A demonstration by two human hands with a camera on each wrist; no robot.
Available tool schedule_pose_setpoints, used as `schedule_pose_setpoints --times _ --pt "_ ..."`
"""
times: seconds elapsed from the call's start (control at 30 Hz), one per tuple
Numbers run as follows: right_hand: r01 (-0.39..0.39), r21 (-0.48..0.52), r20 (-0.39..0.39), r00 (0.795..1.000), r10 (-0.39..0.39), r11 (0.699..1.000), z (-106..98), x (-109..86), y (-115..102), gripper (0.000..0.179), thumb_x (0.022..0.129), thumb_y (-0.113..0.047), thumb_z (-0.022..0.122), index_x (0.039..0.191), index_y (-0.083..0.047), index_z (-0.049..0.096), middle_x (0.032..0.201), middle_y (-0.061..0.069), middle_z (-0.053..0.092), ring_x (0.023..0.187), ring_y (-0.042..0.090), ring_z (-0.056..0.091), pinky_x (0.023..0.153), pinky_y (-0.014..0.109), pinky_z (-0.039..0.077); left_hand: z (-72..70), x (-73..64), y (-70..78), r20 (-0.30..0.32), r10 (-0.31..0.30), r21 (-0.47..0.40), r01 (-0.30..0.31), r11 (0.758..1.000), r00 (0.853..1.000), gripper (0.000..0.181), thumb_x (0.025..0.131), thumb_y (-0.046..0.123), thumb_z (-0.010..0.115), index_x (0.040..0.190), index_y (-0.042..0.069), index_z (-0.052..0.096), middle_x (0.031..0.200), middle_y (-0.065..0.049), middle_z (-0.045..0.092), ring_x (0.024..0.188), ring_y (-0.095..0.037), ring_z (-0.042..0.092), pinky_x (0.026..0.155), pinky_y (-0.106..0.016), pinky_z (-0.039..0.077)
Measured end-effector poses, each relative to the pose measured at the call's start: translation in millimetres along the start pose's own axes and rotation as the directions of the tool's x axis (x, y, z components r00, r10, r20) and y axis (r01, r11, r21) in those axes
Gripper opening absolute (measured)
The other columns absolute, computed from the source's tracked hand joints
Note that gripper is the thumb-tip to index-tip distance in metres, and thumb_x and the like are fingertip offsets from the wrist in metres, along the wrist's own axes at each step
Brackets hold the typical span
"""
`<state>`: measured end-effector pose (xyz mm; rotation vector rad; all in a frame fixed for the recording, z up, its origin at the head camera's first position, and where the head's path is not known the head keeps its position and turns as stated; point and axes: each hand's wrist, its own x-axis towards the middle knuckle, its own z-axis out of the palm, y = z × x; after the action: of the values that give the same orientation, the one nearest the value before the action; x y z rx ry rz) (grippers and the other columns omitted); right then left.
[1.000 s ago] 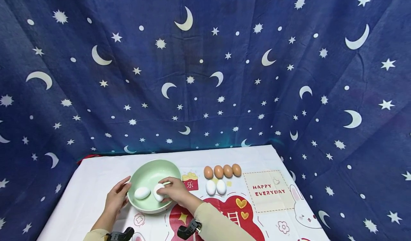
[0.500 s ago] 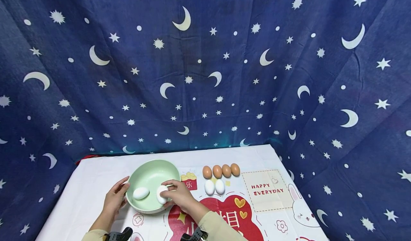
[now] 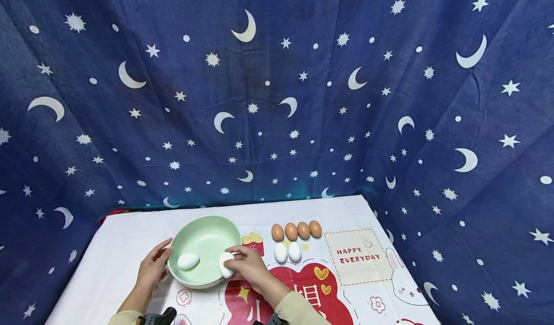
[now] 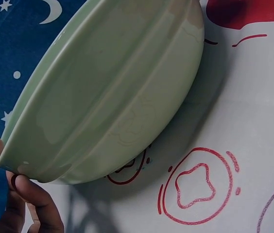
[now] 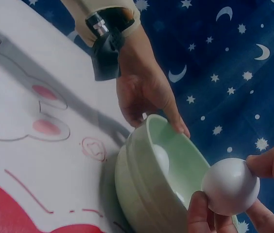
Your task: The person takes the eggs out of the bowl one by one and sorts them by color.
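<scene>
A pale green bowl (image 3: 207, 231) stands on the table, and my left hand (image 3: 150, 269) grips its left rim. In the left wrist view, the thumb lies at the rim of the bowl (image 4: 112, 92) with the fingers curled beneath. One white egg (image 3: 188, 261) lies inside the bowl. My right hand (image 3: 252, 269) pinches another white egg (image 3: 225, 266) over the right rim. The right wrist view shows that egg (image 5: 231, 187) between thumb and fingertips, with the bowl (image 5: 149, 189) behind it.
Right of the bowl, several brown eggs (image 3: 291, 231) form a row. Two white eggs (image 3: 287, 252) lie side by side just in front of them. A printed white cloth (image 3: 346, 212) covers the table, and a blue star-patterned curtain (image 3: 268, 137) hangs behind.
My right hand has moved the white egg rightward, from inside the bowl to its right rim. The left hand keeps its grip on the bowl. The head view has shifted slightly.
</scene>
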<state>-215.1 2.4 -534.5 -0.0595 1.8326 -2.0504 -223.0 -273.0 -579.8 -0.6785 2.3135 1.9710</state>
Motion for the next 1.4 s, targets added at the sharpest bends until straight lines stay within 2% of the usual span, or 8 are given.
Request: schedule_pose_setpoints --times 0.23,0.7,0.87,1.07,1.27,1.4 --pt "0.008 -0.028 -0.040 0.999 -0.009 1.000 -9.7 -3.8 7.5 0.040 0.079 -0.003 0.068 0.119 0.001 0.065 0.092 0.009 0.063 0.073 0.018 0.067 0.062 0.033 0.061 -0.2 2.1 -1.1 -0.010 -0.011 0.004 0.011 1.000 1.000 0.054 0.101 0.036 0.054 0.149 0.013 0.041 0.088 0.026 0.052 0.065 0.001 0.050 0.058 -0.017 0.050" --pt "0.011 0.002 -0.072 0.997 -0.011 1.000 -34.6 -15.5 22.8 0.043 0.081 -0.003 0.066 0.123 0.005 0.061 0.094 0.009 0.064 0.074 0.016 0.066 0.069 0.042 0.061 0.6 0.9 1.1 -0.014 -0.014 0.002 0.014 1.000 1.000 0.056 0.101 0.038 0.055 0.149 0.013 0.041 0.088 0.027 0.052 0.065 0.001 0.050 0.057 -0.017 0.049" --pt "0.002 0.005 -0.084 0.996 -0.002 1.000 -44.1 -21.1 28.1 0.045 0.081 -0.004 0.065 0.125 0.005 0.060 0.095 0.009 0.062 0.075 0.015 0.065 0.070 0.041 0.061 0.5 1.5 -0.1 -0.014 -0.020 -0.002 0.020 1.000 1.000 0.055 0.101 0.035 0.054 0.149 0.013 0.040 0.087 0.028 0.051 0.064 0.000 0.049 0.057 -0.018 0.049" --pt "-0.007 -0.021 -0.105 0.994 0.004 1.000 -57.3 -29.0 32.9 0.046 0.081 -0.006 0.066 0.126 0.005 0.061 0.093 0.005 0.064 0.076 0.013 0.064 0.066 0.032 0.060 1.4 1.9 -2.1 0.003 -0.018 -0.015 0.018 1.000 1.000 0.055 0.101 0.034 0.054 0.149 0.012 0.040 0.088 0.027 0.052 0.064 0.001 0.049 0.057 -0.017 0.049" --pt "-0.033 -0.050 -0.137 0.990 0.026 0.998 -78.7 -35.2 36.4 0.048 0.082 -0.008 0.066 0.127 0.005 0.060 0.092 0.005 0.067 0.077 0.013 0.065 0.068 0.032 0.061 1.4 1.7 -4.2 0.002 -0.023 -0.014 0.023 1.000 1.000 0.059 0.100 0.039 0.056 0.150 0.012 0.040 0.092 0.026 0.052 0.064 0.001 0.050 0.057 -0.017 0.050" --pt "-0.024 -0.050 -0.152 0.988 0.016 0.998 -94.4 -37.8 33.6 0.048 0.083 -0.009 0.066 0.128 0.007 0.059 0.094 0.004 0.067 0.079 0.013 0.064 0.067 0.030 0.060 0.8 3.0 -3.4 -0.014 -0.020 -0.021 0.020 1.000 1.000 0.058 0.099 0.040 0.057 0.149 0.013 0.042 0.094 0.024 0.053 0.065 0.001 0.050 0.057 -0.017 0.049"
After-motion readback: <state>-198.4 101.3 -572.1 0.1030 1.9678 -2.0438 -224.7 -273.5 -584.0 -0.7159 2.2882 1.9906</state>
